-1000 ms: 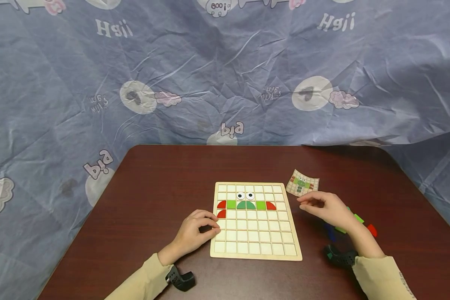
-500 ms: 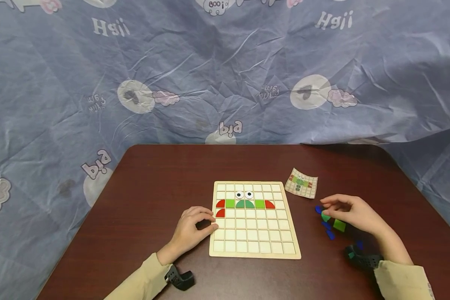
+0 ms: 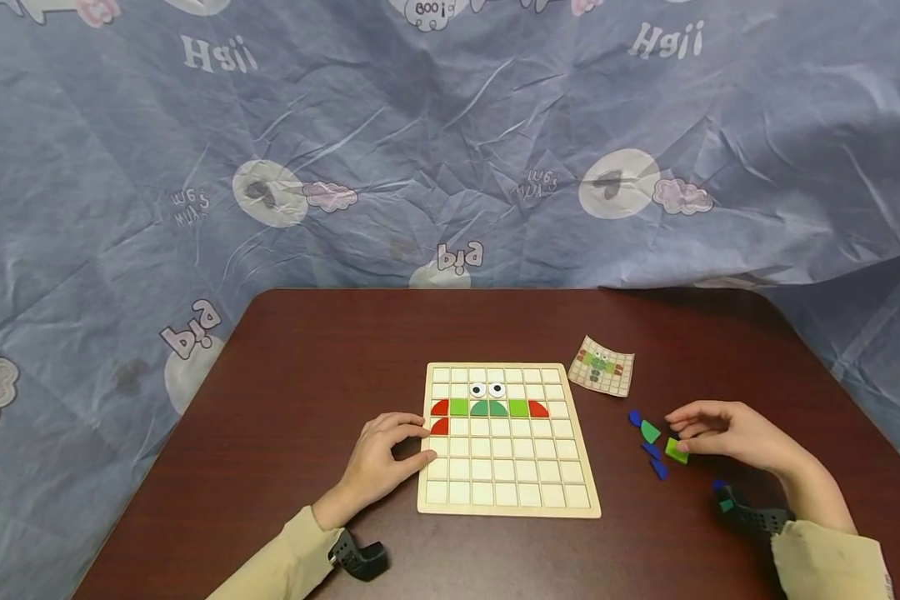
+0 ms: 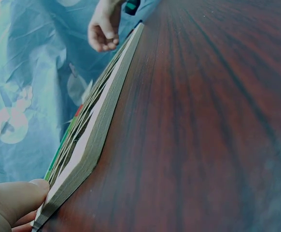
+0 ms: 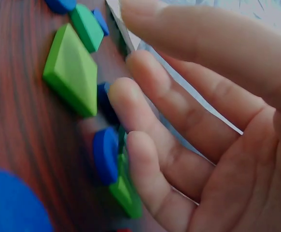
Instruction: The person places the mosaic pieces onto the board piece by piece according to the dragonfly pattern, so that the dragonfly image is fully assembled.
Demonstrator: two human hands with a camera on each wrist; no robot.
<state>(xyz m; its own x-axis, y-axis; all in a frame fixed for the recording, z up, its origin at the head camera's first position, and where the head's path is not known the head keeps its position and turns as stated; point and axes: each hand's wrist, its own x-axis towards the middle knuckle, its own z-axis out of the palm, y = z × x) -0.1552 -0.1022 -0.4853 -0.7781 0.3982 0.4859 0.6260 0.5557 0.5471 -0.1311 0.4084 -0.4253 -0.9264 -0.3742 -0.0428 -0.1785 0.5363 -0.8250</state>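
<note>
Board [image 3: 503,448]: thin pale wood, raised grid of square cells, squared side edge. Lies flat on the table [image 3: 330,358], which is dark red-brown, streaky grained, faintly glossy. Left hand [image 3: 382,458] touches the board's left edge; thumb and index fingertips rest there, spread with a gap between.

Set in cells: two eye discs [image 3: 478,390], white with black pupils; three red quarter-rounds [image 3: 538,409]; two light green tiles [image 3: 518,408]; two darker quarter-rounds [image 3: 498,408], meeting as a dome.

Right hand [image 3: 738,433] is over the loose pieces, right of the board. Fingers loosely curved, thumb apart from them. Thumb tip overlaps a lime square [image 3: 676,454] in the head view; right wrist view shows that square as a thick, smooth, flat-sided slab, apart from the thumb. Near it: a green round-edged piece [image 3: 649,432] and blue pieces [image 3: 658,470].

Card [image 3: 602,367], just beside the board's far right corner: slightly curled, printed with a gridded coloured figure.

Cloth [image 3: 435,150] behind: wrinkled, grey-blue. Prints read "BOO" and, apparently, "Hgii"; other lettering inverted or faint.
</note>
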